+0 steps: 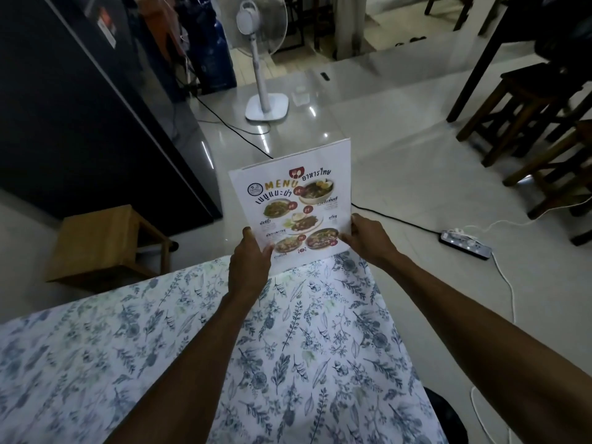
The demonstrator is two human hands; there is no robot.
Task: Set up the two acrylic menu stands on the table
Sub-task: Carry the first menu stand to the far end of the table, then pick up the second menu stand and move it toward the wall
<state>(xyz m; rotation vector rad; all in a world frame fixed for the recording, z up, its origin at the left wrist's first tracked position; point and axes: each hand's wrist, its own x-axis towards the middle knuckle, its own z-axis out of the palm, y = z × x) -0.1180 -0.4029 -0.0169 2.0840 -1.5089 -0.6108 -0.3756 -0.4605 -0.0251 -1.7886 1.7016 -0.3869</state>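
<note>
Both hands pinch a menu stand (pixel 293 203) by its lower corners, left hand (pixel 250 264) and right hand (pixel 368 238), holding it upright at the far edge of the floral-clothed worktop (pixel 128 331). Its sheet reads "MENU", with Thai script and dish photos.

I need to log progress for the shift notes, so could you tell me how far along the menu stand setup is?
Early stage. Nothing looks finished: no stand is standing on the blue floral tablecloth within view. In hand: the left hand and right hand grip the lower corners of one white printed food menu in its holder at the table's far edge. Left: setting this one down, plus the second stand, which is not in view.
</note>
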